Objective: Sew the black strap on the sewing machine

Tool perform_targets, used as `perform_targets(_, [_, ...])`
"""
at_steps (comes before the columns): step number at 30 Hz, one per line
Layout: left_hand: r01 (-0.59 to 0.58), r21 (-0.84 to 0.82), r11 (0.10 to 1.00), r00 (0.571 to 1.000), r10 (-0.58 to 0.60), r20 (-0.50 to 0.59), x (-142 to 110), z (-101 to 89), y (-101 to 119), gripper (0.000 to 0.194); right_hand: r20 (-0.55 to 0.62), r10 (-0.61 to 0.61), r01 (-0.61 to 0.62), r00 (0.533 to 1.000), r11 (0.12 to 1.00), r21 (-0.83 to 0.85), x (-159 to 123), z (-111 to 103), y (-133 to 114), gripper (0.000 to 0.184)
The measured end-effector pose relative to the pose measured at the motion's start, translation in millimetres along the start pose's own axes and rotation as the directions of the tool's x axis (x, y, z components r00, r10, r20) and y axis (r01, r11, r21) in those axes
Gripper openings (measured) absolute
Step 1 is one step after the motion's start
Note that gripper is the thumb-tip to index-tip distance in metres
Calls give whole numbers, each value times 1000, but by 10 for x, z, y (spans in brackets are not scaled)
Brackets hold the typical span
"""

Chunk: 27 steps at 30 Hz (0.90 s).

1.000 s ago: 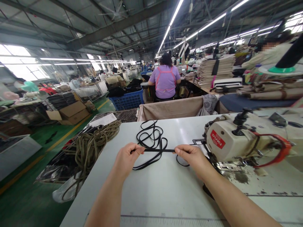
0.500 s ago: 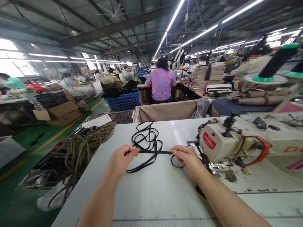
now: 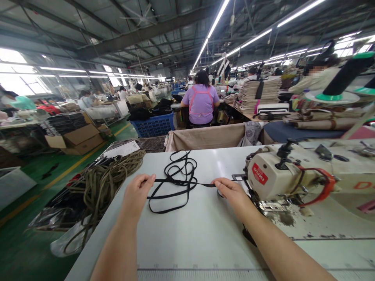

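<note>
A long narrow black strap [image 3: 172, 196] lies in loose loops on the pale tabletop [image 3: 181, 238]. My left hand [image 3: 137, 194] pinches it between thumb and fingers at the left of the loops. To the right, my right hand [image 3: 230, 189] is closed on another stretch of the same strap, close to the sewing machine [image 3: 272, 171]. Between the hands the strap runs across the loops, with a slight twist near the right fingers. More black strap shows below my right wrist, partly hidden by the arm.
Left of the table hangs a bundle of olive straps [image 3: 108, 179] over dark plastic-wrapped goods. A beige fabric bin [image 3: 205, 137] stands behind the table. Beyond it a person [image 3: 202, 101] in purple sits facing away, beside a blue crate [image 3: 154, 125]. Thread cones [image 3: 345, 76] stand at right.
My left hand has moved left and slightly up, widening the gap between the hands. The loops have shifted, one now spreading lower left. My right hand has barely moved.
</note>
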<state>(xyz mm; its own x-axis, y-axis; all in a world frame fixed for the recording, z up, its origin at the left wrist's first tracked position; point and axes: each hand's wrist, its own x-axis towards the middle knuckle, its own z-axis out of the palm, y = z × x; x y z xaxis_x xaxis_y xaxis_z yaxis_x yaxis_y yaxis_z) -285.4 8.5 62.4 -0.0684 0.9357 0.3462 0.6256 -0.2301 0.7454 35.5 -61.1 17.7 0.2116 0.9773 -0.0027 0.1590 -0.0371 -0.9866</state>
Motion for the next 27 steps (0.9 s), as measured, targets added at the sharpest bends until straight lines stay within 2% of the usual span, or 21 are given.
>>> perform_targets(3, [3,-1,1000,997,-3,-72,90,-42,-148,42,-17,-36,35,999,999,-5,26,10,43,36])
perform_targets(6, [6,162,987,991,16,-132,177,-59,-291,38,-18,-79,78,997,996,-50,39,4,61,34])
perform_targets(10, [97,487,868,984,-9,-179,198,-17,-405,29,-3,-219,217,976,967,-135,16,-18,51,35])
perform_targets(12, [168,554,815,977,-62,-205,175,38,-423,30,-3,-290,286,957,945,-157,1,-18,45,37])
perform_targets(14, [172,573,801,979,-73,-192,145,109,-412,33,-13,-324,317,946,932,-175,-5,-8,48,35])
perform_targets(17, [23,536,844,998,16,-68,81,236,-332,33,-49,-311,296,949,936,-192,0,25,74,29])
perform_targets(19, [-93,446,890,995,68,74,11,331,-250,40,-60,-265,250,962,951,-183,3,51,97,24])
perform_targets(21, [-157,351,923,968,73,240,-74,428,-171,57,-32,-235,226,971,957,-184,-6,81,108,20])
perform_targets(23, [-176,324,929,919,37,392,-148,522,-117,72,23,-251,251,968,945,-211,-34,116,97,18])
perform_targets(25, [-194,380,905,877,-13,480,-190,610,-89,68,99,-293,309,951,916,-256,-82,159,67,17])
perform_targets(27, [-234,466,853,867,-35,498,-199,691,-72,52,199,-334,381,921,877,-292,-142,209,31,16])
